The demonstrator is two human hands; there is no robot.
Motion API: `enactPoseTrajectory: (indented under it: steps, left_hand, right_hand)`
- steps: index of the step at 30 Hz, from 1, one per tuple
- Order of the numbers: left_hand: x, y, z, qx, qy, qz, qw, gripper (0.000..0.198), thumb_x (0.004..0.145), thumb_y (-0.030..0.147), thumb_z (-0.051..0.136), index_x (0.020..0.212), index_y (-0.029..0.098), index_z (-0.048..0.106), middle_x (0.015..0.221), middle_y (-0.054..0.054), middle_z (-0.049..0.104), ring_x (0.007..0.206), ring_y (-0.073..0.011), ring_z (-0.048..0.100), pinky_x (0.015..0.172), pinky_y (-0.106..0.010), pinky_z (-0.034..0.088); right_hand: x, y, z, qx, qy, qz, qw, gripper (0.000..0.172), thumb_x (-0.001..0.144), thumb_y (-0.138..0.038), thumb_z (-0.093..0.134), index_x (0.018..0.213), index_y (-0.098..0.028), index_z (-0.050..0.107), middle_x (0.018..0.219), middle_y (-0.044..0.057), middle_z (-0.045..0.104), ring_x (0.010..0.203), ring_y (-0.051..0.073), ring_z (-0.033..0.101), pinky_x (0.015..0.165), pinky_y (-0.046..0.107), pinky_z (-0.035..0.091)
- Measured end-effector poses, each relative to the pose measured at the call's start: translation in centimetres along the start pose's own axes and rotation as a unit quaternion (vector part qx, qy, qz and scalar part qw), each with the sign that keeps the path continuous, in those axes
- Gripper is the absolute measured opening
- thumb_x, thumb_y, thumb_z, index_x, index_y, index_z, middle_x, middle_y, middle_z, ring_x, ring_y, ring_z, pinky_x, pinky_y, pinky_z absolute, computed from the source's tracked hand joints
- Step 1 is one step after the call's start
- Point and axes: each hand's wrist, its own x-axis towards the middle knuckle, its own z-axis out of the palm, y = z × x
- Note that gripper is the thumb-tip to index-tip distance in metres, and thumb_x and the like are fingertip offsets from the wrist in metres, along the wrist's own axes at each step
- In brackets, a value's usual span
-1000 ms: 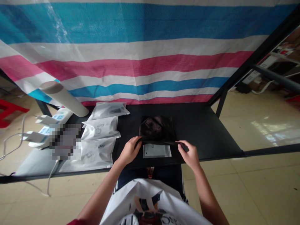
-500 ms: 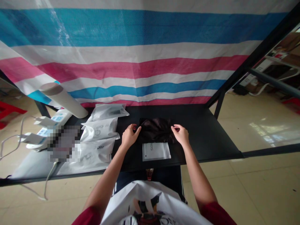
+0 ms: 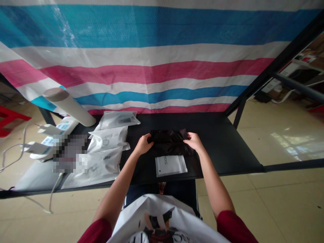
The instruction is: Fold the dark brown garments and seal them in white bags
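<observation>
A folded piece of dark, silky cloth (image 3: 169, 141) lies on the black table (image 3: 222, 148) in front of me. My left hand (image 3: 144, 144) pinches its left end between thumb and fingers. At the opposite end, my right hand (image 3: 193, 141) grips the cloth's edge in the same way. Just below the cloth, nearer to me, is a small flat zip bag (image 3: 171, 166) with a whitish front and dark lettering; neither hand touches it. What kind of item the cloth is, I cannot make out.
On the left lie several frosted plastic bags (image 3: 107, 139) in a column. Beyond them are a white power strip (image 3: 67, 125) with plugged-in chargers, a blurred-out item (image 3: 69, 153) and a leaning white cylinder (image 3: 73, 108). A striped tarp (image 3: 157, 74) hangs behind the table.
Both hands have closed on the ends of the cloth, which now looks straighter and shows a lengthwise fold. The view has shifted slightly.
</observation>
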Motion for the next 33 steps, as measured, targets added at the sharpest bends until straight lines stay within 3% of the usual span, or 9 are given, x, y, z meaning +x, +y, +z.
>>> enactPoseTrajectory:
  steps: [4, 7, 11, 16, 22, 24, 27, 30, 33]
  left_hand:
    - [-0.3, -0.2, 0.3, -0.026, 0.027, 0.021, 0.999, 0.017, 0.069, 0.016, 0.06, 0.086, 0.015, 0.062, 0.098, -0.008, 0.062, 0.091, -0.0218, 0.059, 0.085, -0.036, 0.049]
    - [-0.5, -0.2, 0.7, -0.05, 0.033, 0.053, 0.997, 0.035, 0.064, 0.009, 0.056, 0.097, 0.016, 0.063, 0.122, -0.012, 0.057, 0.113, -0.0253, 0.055, 0.094, -0.041, 0.048]
    - [-0.9, 0.0, 0.9, -0.151, 0.035, 0.126, 0.98, 0.057, 0.065, 0.008, 0.051, 0.12, 0.019, 0.057, 0.147, -0.016, 0.041, 0.126, -0.0271, 0.051, 0.092, -0.044, 0.049]
    - [-1.6, 0.7, 0.0, -0.197, 0.018, 0.086, 0.976, 0.054, 0.08, 0.025, 0.057, 0.133, 0.016, 0.052, 0.124, -0.013, 0.062, 0.111, -0.0243, 0.06, 0.088, -0.038, 0.05]
    - [-3.2, 1.8, -1.2, -0.125, 0.047, 0.097, 0.986, 0.064, 0.076, 0.035, 0.069, 0.136, 0.02, 0.051, 0.121, -0.011, 0.062, 0.109, -0.0251, 0.057, 0.09, -0.04, 0.05]
    - [-3.8, 2.2, -1.4, -0.134, 0.056, 0.067, 0.987, 0.064, 0.077, 0.036, 0.069, 0.136, 0.018, 0.052, 0.108, -0.009, 0.064, 0.094, -0.0216, 0.06, 0.084, -0.038, 0.051]
    - [-5.1, 2.8, -1.6, -0.261, 0.015, 0.015, 0.965, 0.071, 0.079, 0.04, 0.069, 0.141, 0.014, 0.046, 0.089, -0.005, 0.065, 0.077, -0.0164, 0.061, 0.072, -0.032, 0.052]
    - [-6.7, 3.8, -1.4, -0.377, -0.018, 0.028, 0.926, 0.057, 0.08, 0.041, 0.07, 0.13, 0.017, 0.056, 0.111, -0.012, 0.065, 0.099, -0.0221, 0.065, 0.082, -0.035, 0.054]
    - [-8.5, 4.7, -0.9, -0.366, -0.014, 0.07, 0.928, 0.029, 0.082, 0.039, 0.07, 0.101, 0.017, 0.065, 0.127, -0.015, 0.059, 0.118, -0.026, 0.058, 0.098, -0.039, 0.049]
  right_hand:
    - [-0.9, 0.2, -0.7, 0.076, -0.051, 0.01, 0.996, 0.022, 0.067, -0.022, 0.066, 0.087, -0.015, 0.072, 0.079, 0.006, 0.074, 0.071, 0.022, 0.067, 0.068, 0.033, 0.053]
    - [-1.3, -0.1, -1.2, 0.082, -0.059, -0.018, 0.995, 0.017, 0.07, -0.026, 0.064, 0.081, -0.015, 0.071, 0.077, 0.005, 0.072, 0.073, 0.022, 0.065, 0.071, 0.034, 0.052]
    - [-1.8, -0.7, -1.4, 0.114, -0.039, -0.065, 0.991, 0.014, 0.072, -0.026, 0.06, 0.077, -0.017, 0.07, 0.084, 0.005, 0.071, 0.084, 0.022, 0.065, 0.078, 0.033, 0.051]
    - [-2.2, -1.3, -1.9, 0.098, -0.007, -0.066, 0.993, 0.016, 0.073, -0.028, 0.06, 0.079, -0.017, 0.069, 0.086, 0.006, 0.069, 0.083, 0.021, 0.064, 0.073, 0.03, 0.05]
    - [-2.1, -2.0, -3.1, -0.027, 0.017, -0.047, 0.998, 0.015, 0.071, -0.03, 0.062, 0.063, -0.017, 0.064, 0.074, 0.007, 0.066, 0.056, 0.016, 0.056, 0.054, 0.028, 0.044]
    - [-2.4, -2.6, -3.2, 0.017, 0.006, -0.022, 1.0, 0.016, 0.073, -0.031, 0.061, 0.071, -0.017, 0.067, 0.08, 0.008, 0.069, 0.059, 0.018, 0.061, 0.054, 0.029, 0.047]
    - [-3.5, -3.5, -3.0, 0.111, -0.015, -0.007, 0.994, 0.021, 0.076, -0.032, 0.062, 0.086, -0.016, 0.07, 0.095, 0.01, 0.072, 0.077, 0.023, 0.069, 0.063, 0.03, 0.054]
    - [-4.7, -3.8, -2.7, 0.14, -0.016, -0.011, 0.99, 0.023, 0.076, -0.03, 0.063, 0.093, -0.016, 0.071, 0.107, 0.012, 0.071, 0.09, 0.024, 0.07, 0.075, 0.032, 0.056]
    - [-5.5, -3.3, -2.5, 0.149, -0.005, 0.004, 0.989, 0.022, 0.076, -0.028, 0.061, 0.093, -0.017, 0.07, 0.116, 0.012, 0.069, 0.094, 0.023, 0.069, 0.079, 0.034, 0.056]
